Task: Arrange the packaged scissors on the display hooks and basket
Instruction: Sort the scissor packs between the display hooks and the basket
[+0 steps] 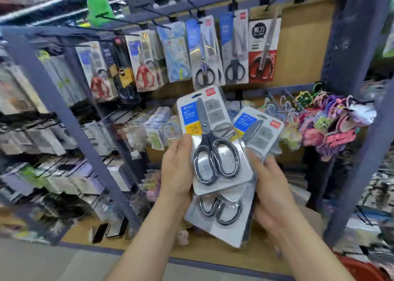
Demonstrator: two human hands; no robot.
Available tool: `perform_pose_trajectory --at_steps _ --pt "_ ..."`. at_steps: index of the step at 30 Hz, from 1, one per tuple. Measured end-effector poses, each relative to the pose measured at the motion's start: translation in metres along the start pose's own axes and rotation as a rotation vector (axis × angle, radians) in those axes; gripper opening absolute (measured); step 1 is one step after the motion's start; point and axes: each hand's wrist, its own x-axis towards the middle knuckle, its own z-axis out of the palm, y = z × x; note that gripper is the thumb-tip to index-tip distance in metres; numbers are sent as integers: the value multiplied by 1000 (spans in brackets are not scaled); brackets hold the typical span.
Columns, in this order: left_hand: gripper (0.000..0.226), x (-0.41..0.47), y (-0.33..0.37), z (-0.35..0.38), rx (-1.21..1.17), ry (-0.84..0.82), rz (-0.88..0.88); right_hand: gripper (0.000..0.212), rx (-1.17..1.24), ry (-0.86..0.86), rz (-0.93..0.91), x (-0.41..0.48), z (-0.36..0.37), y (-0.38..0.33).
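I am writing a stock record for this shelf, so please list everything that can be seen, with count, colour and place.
held scissors packs: at least three, black-grey handles, blue and yellow cards, fanned between both hands
hanging scissors packs: a full row, black, red and pale blue handles, on the top hooks
colourful hanging trinkets: many, pink, purple, green, on hooks at right
shelf frame: one, grey-blue, around the display
red container: one, only its edge shows, bottom right
left hand: one, grips the front pack's left edge
right hand: one, holds the stack from the right
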Motion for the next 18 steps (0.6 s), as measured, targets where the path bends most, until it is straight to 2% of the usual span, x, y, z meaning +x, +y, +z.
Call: perform_pose_trajectory --at_steps 4,7,10,12,14,18 --pt "20 17 23 -35 35 18 53 19 -131 76 -149 10 45 11" --pt "22 27 34 -55 57 81 102 17 -158 113 -176 18 69 18" --pt "20 35 41 -72 136 107 204 25 -160 -26 -113 20 86 24" --pt "19 41 44 -82 180 126 232 43 -140 -148 -39 24 94 27" --pt "17 48 45 -88 176 113 221 49 -138 -190 -7 31 98 29" --pt "17 61 48 -93 -12 67 59 37 -188 -125 -23 44 96 25"
